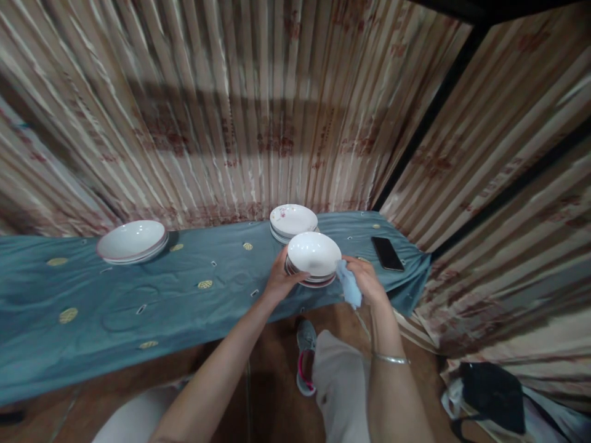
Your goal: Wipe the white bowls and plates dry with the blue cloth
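Observation:
A white bowl (pixel 314 253) sits on top of a small stack of bowls near the table's front edge, its inside facing up. My left hand (pixel 282 275) is closed on the left side of this bowl, thumb across the front; whether it also grips the bowls under it I cannot tell. In my right hand (pixel 364 278) is a light blue cloth (pixel 349 285), held at the bowl's right rim. Just behind stands a stack of white plates (pixel 293 219) with a pink flower print, partly hidden by the bowl.
Stacked bowls with a pinkish rim (pixel 133 241) stand at the left on a blue-green tablecloth (pixel 175 307). A black phone (pixel 388 253) lies at the right. Pleated curtains (pixel 258 111) hang behind, with a dark metal pole (pixel 422 132). A black bag (pixel 493 397) is at lower right.

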Action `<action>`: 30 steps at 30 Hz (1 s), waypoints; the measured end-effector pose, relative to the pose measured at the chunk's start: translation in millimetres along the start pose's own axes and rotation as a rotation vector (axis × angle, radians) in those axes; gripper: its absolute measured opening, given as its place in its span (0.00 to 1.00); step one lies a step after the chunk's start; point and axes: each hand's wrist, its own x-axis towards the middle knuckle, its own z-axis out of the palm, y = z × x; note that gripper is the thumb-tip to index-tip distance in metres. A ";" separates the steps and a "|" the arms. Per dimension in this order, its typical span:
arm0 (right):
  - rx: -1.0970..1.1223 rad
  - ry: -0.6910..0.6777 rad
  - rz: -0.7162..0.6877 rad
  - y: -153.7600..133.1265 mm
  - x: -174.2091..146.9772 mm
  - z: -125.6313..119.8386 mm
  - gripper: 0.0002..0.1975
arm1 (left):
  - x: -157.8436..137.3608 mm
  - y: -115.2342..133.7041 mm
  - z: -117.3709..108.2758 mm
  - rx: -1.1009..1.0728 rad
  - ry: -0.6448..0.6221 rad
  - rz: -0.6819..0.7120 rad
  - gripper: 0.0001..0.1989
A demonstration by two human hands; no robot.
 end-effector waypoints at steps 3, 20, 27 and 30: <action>-0.001 0.018 0.030 1.0 0.7 -1.5 0.24 | 0.6 -2.5 1.2 0.000 -0.020 0.011 0.41; -0.334 0.065 -0.117 1.3 5.9 -5.8 0.22 | -1.7 -10.1 6.4 -0.081 -0.043 -0.084 0.42; -0.374 0.129 -0.305 -51.6 -33.7 -0.8 0.22 | -25.5 -12.3 -14.4 -0.140 0.146 -0.231 0.56; -0.137 -0.175 -0.229 -65.9 -56.0 35.9 0.22 | -46.2 -17.2 -43.3 -0.204 0.254 -0.244 0.50</action>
